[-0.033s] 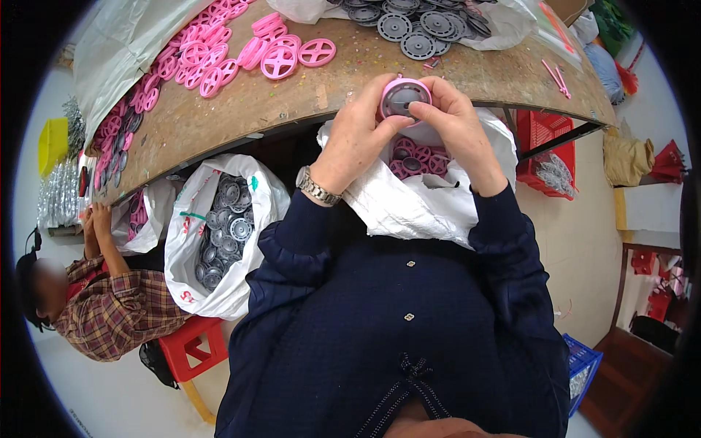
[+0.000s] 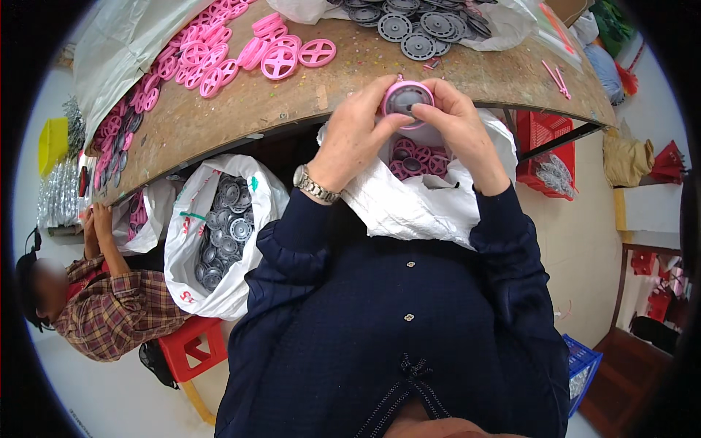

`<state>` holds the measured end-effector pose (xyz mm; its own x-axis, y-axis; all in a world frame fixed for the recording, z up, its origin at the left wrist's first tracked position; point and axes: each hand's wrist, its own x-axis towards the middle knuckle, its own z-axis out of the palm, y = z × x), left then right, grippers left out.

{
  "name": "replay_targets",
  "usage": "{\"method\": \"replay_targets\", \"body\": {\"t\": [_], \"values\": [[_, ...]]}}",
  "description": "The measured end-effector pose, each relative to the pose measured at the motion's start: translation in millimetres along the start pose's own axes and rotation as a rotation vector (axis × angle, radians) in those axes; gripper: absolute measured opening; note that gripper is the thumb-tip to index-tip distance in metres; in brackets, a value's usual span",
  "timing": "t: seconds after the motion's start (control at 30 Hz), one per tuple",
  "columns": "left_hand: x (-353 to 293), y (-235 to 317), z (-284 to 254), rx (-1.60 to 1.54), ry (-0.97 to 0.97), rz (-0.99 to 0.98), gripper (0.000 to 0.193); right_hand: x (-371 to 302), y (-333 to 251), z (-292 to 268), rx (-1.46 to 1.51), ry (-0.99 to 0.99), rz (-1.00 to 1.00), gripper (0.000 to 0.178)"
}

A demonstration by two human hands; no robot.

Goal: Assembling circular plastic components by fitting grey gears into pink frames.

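Note:
Between my two hands is a toy wheel made of a grey disc set in a pink ring (image 2: pixel 407 101), held at the table's front edge. My left hand (image 2: pixel 355 131) grips its left side, thumb along the lower rim. My right hand (image 2: pixel 460 120) closes on the right side, with its thumb pressing on the grey face. Just below hangs an open white sack (image 2: pixel 409 212) holding pink and grey wheels (image 2: pixel 412 162). Loose pink spoked rings (image 2: pixel 279 62) lie on the table to the left, and grey discs (image 2: pixel 418 45) are piled straight ahead.
A white sack (image 2: pixel 274 201) of grey discs stands at my left. Beyond it a co-worker in a plaid shirt (image 2: pixel 117 310) sits on a red stool (image 2: pixel 193 350). Red baskets (image 2: pixel 544 128) are under the table's right end; thin pink sticks (image 2: pixel 558 80) lie on the wooden tabletop (image 2: pixel 496 77).
My hands and the wheel have shifted very slightly, and my right thumb sits a little lower on the grey face. Otherwise the scene is the same.

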<state>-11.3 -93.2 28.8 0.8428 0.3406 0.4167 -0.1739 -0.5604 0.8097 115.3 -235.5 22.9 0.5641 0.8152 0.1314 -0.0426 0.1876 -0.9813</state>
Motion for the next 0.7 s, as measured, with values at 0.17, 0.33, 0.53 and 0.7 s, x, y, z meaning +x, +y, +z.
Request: {"method": "replay_targets", "body": {"t": [0.17, 0.33, 0.53, 0.7], "values": [[25.5, -33.2, -29.7, 0.715, 0.249, 0.273, 0.036, -11.8, 15.1, -44.3, -0.357, -0.165, 0.183, 0.026], [45.9, -66.0, -48.1, 1.039, 0.309, 0.25, 0.029, -31.5, 24.0, -59.2, -0.858, -0.151, 0.166, 0.03], [59.3, -94.2, -50.3, 1.15, 0.27, 0.189, 0.021, -30.0, 12.6, -47.1, -0.939, -0.217, 0.066, 0.03], [61.3, -90.8, -50.3, 0.889, 0.331, 0.326, 0.013, -21.8, 1.1, -39.4, -0.814, -0.209, 0.036, 0.026]]}}
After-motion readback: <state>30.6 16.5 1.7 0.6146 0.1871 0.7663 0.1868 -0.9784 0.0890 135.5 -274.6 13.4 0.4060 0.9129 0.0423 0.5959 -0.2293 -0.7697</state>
